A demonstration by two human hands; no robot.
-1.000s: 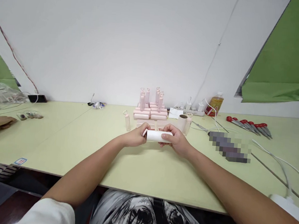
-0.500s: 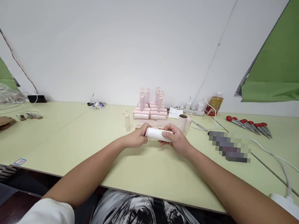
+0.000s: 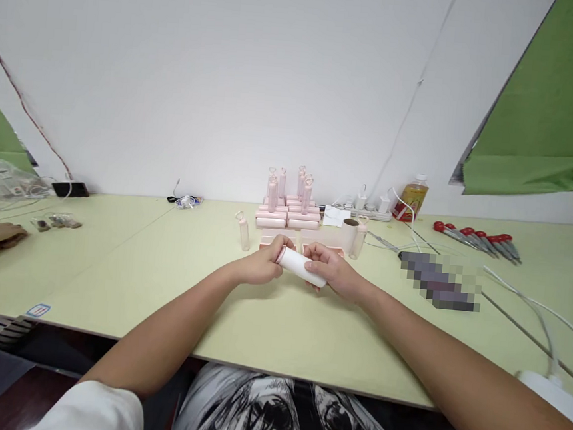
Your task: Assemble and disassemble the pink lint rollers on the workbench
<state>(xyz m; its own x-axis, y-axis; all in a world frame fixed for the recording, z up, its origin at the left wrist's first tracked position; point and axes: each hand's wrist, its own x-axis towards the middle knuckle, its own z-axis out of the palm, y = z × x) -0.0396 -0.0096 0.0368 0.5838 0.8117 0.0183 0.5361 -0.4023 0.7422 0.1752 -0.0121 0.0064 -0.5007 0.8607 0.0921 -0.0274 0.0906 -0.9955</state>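
Left hand (image 3: 263,265) grip: closed on roll's (image 3: 296,264) left end | right hand (image 3: 335,273) grip: pinching right half | axis: slants right, toward counter's (image 3: 276,334) front edge

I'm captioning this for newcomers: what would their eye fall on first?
Probably the white roll, held tilted between the left hand and right hand. Beyond it, slim pink looped pieces stand upright before the wall, while red-ended tools lie to the right.
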